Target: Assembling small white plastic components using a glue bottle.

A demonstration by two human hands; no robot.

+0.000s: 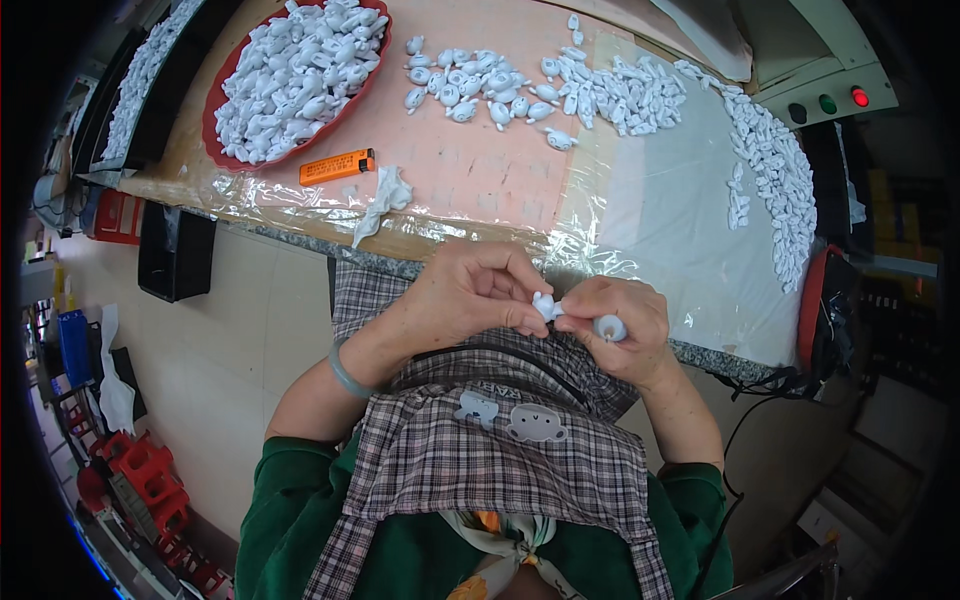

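Observation:
Above my lap, just off the table's near edge, a small white figurine (543, 301) with a rounded head is pinched between the thumb and fingers of my left hand (475, 292). My right hand (627, 318) meets it from the other side, thumb and forefinger closed on a small white piece that touches the figurine. Tucked in the curled fingers of that same hand is a whitish, bottle-like cylinder (609, 327), its end facing up. Whether the two white pieces are joined cannot be made out behind the fingertips.
A red bowl (213, 137) heaped with white figurines stands at the far left. Loose white figurines (470, 82) and smaller white pieces (625, 95) lie across the back; more pieces (778, 175) line the right. An orange lighter (337, 167) and crumpled tissue (383, 203) lie nearer.

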